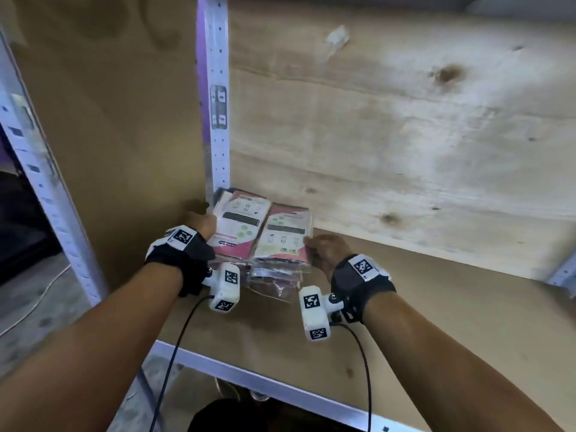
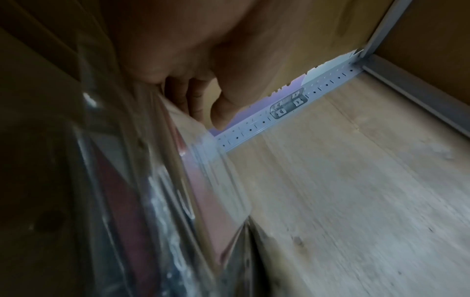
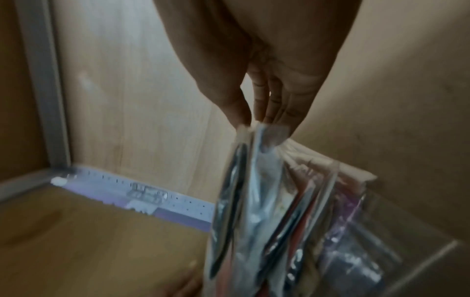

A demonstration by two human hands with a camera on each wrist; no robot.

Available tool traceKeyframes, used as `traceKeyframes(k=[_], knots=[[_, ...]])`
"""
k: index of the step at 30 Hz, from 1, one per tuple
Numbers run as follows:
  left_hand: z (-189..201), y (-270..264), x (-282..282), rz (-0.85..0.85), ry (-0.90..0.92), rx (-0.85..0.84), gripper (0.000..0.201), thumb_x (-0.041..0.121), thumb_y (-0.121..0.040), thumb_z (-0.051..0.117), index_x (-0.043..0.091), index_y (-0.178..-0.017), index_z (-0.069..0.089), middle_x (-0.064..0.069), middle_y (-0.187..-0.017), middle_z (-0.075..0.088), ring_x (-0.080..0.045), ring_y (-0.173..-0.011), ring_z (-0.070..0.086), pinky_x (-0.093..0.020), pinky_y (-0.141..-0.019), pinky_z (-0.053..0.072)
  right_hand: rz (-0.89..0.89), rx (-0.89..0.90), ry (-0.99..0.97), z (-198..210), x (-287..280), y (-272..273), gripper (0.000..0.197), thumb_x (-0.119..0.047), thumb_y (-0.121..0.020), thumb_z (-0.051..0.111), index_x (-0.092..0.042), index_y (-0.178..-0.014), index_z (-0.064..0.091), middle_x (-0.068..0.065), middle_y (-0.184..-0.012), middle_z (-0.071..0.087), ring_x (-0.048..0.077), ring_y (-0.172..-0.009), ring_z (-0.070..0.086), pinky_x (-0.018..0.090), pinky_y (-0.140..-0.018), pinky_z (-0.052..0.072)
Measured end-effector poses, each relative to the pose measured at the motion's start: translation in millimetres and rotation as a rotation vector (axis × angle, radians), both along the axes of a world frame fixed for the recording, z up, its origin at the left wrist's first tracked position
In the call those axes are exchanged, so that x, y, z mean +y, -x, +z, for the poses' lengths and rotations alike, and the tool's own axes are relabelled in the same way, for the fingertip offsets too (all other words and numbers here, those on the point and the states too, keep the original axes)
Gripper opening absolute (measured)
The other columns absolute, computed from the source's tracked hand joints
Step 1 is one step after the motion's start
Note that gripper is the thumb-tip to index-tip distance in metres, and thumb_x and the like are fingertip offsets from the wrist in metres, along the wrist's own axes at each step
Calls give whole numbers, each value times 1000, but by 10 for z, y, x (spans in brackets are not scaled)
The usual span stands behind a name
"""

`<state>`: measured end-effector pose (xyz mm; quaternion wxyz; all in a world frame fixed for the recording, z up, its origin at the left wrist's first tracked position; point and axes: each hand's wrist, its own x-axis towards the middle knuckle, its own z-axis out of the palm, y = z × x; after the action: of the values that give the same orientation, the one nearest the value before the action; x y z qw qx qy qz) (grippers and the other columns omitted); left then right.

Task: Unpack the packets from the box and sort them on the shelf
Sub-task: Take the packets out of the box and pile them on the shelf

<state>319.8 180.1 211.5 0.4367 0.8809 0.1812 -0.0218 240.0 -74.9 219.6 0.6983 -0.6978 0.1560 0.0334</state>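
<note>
A stack of clear-wrapped packets with pink and white cards lies in the back left corner of the shelf board [image 1: 436, 313], with two packets side by side on top: the left one [image 1: 241, 218] and the right one [image 1: 285, 236]. My left hand [image 1: 199, 222] lies along the stack's left side, fingers [image 2: 190, 96] fairly straight against the packets [image 2: 162, 201]. My right hand [image 1: 324, 249] is at the stack's right edge. In the right wrist view its thumb and fingers [image 3: 274, 108] pinch the edge of the top packets [image 3: 279, 201]. No box is in view.
A white perforated upright post [image 1: 216, 120] stands right behind the stack. A brown side panel [image 1: 109, 120] closes the left and a pale plywood back wall [image 1: 405, 120] the rear. The shelf's metal front rail [image 1: 249, 380] runs below my wrists. Bare board stretches to the right.
</note>
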Motion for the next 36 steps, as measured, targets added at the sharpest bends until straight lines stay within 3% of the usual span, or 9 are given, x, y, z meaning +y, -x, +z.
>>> traceKeyframes(k=[3, 6, 9, 11, 18, 23, 28, 32, 36], knots=[[-23, -35, -100, 22, 74, -8, 47, 22, -93, 55, -7, -129, 57, -24, -134, 58, -39, -118, 58, -37, -96, 48, 21, -18, 164, 22, 11, -40, 14, -6, -94, 62, 5, -86, 66, 22, -88, 67, 24, -68, 58, 36, -70, 56], [-59, -35, -195, -5, 29, -23, 48, 22, -94, 56, -6, -132, 55, -22, -137, 56, -38, -122, 56, -37, -100, 46, 62, 60, 275, -8, 53, -127, 51, -26, -89, 72, 14, -119, 61, 32, -116, 65, 26, -81, 57, 53, -94, 53], [-110, -7, -232, -64, -20, -59, 44, 27, -95, 55, 1, -130, 57, -20, -134, 58, -36, -119, 57, -32, -87, 42, 138, 93, 499, -38, 158, -193, 61, -52, -78, 76, 5, -98, 65, 15, -91, 72, 23, -71, 61, 42, -74, 61], [-144, -17, -215, -111, 10, -65, 47, 32, -94, 57, 8, -134, 55, -16, -135, 58, -34, -119, 57, -30, -91, 43, 158, 82, 596, -68, 212, -227, 56, -56, -73, 78, -4, -88, 64, 5, -71, 65, 19, -56, 57, 28, -55, 48], [-88, 69, -112, -243, 59, -70, 56, 39, -94, 59, 13, -141, 47, -11, -141, 54, -30, -124, 54, -27, -95, 40, 160, 170, 676, -62, 132, -216, 52, -53, -68, 83, -11, -64, 53, 4, -60, 58, 19, -51, 52, 28, -56, 43], [93, 229, -161, -240, 26, -103, 65, 40, -93, 61, 4, -144, 43, -16, -144, 51, -34, -127, 52, -36, -107, 42, 146, 185, 689, -13, 3, -57, 52, -50, -71, 82, -3, -83, 62, 9, -73, 60, 22, -57, 53, 27, -55, 42], [304, 607, -368, -267, -365, -210, 72, 50, -87, 52, 15, -148, 36, -15, -147, 46, -36, -133, 46, -40, -112, 36, 68, 111, 435, -35, -140, 259, 73, -30, -79, 81, -2, -135, 43, 15, -110, 57, 21, -71, 49, 29, -52, 39], [345, 926, -727, -403, -516, -407, 72, 23, -87, 61, 14, -152, 33, -14, -152, 40, -34, -142, 32, -42, -117, 26, -20, -31, 86, 14, -348, 635, 59, -7, -89, 71, -12, -136, 37, 16, -97, 64, 18, -61, 49, 20, -37, 33], [291, 1106, -1197, -606, -593, -525, 84, 15, -84, 67, 20, -156, 24, -6, -159, 32, -23, -147, 23, -33, -117, 15, -39, -127, -181, 234, -618, 1058, 30, 1, -90, 65, -14, -113, 53, 9, -76, 52, 15, -55, 40, 19, -39, 29]])
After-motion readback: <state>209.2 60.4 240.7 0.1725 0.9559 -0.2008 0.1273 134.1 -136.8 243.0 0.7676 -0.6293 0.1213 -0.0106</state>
